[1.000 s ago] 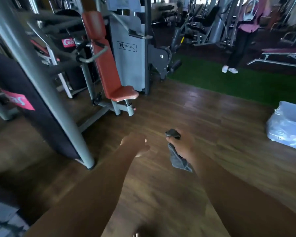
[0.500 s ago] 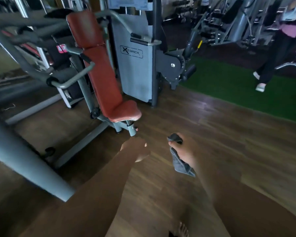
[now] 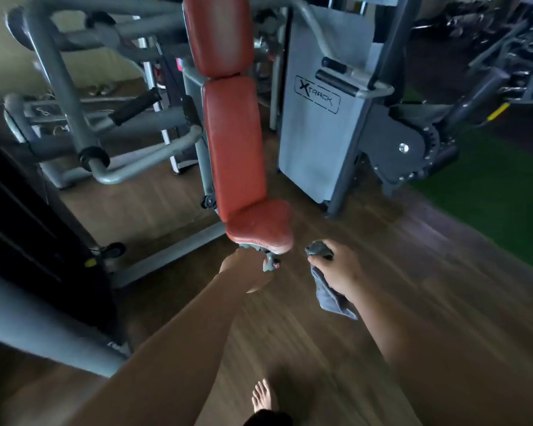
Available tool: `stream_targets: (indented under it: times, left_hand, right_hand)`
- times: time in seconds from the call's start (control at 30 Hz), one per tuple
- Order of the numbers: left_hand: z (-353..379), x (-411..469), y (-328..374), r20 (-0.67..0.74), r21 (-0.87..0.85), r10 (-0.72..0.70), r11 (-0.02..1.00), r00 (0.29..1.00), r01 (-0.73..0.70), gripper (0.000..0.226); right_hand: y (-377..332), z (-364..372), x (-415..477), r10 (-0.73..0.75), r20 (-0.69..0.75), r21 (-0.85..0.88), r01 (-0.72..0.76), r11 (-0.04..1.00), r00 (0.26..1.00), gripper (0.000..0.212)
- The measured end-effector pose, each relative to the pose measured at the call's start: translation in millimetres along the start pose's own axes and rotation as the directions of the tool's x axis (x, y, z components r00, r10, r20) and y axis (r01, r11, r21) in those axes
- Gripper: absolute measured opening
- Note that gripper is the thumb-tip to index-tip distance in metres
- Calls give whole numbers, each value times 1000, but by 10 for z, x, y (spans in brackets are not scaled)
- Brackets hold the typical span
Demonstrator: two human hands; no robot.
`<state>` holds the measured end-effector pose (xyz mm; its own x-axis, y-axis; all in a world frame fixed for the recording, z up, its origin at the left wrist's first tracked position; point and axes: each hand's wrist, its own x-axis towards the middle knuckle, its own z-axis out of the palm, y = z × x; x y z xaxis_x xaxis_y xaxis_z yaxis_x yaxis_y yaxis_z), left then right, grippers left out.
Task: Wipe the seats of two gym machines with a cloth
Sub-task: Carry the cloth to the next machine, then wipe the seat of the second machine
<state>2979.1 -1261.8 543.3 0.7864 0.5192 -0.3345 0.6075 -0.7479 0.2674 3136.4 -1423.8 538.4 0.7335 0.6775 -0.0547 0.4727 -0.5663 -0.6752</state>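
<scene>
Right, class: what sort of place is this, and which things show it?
Most likely a gym: a machine's red padded seat and backrest, a grey weight-stack cover marked Xtrack, and padded lever arms beside it.

The red padded machine seat (image 3: 259, 224) stands at 12 o'clock on the brown wooden floor (image 3: 413, 272). The grey metal weight housing (image 3: 314, 133) is behind it at 1 o'clock. The grey fabric cloth (image 3: 330, 298) is near the seat, at its 4 o'clock.
</scene>
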Motion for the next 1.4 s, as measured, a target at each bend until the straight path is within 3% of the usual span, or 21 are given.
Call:
stream_targets:
  times: [0.17,0.37,0.57,0.83,0.97,1.1,1.2,1.33,1.4]
  left_hand:
    - [-238,876,-204,-6,-76,-103,992,995,102,46]
    - [-377,1676,-319,26,-154,-224,962,974,225,43]
    - [-111,2381,-370,62,-266,-386,882,920,388,47]
    - [259,2937,-281,113,-390,-586,717,803,578,36]
    - [617,3214,-312,131,-375,-606,702,784,605,36]
    - [1116,3570,-494,154,-363,-614,693,774,623,53]
    - [1486,3839,-650,68,-361,-644,697,762,620,68]
    - [1968,4157,-872,-20,-292,-628,748,778,596,92]
    - [2168,4261,-953,-16,-266,-608,767,793,583,96]
  right_hand:
    - [-18,34,1072,1,69,-10,-1,1000,998,27]
    - [22,189,2163,7,158,-23,-3,1000,987,33]
    - [267,537,3182,-24,364,-83,58,995,931,32]
    - [442,883,4203,-124,618,-139,263,955,776,35]
    - [607,1267,4506,-196,690,-143,398,906,697,31]
    - [846,1765,4693,-292,716,-149,547,824,634,36]
    - [1092,2186,4785,-380,706,-126,635,762,597,44]
    - [1613,2636,4777,-402,819,-65,761,645,411,63]
    - [1832,2752,4773,-466,801,-38,810,585,375,67]
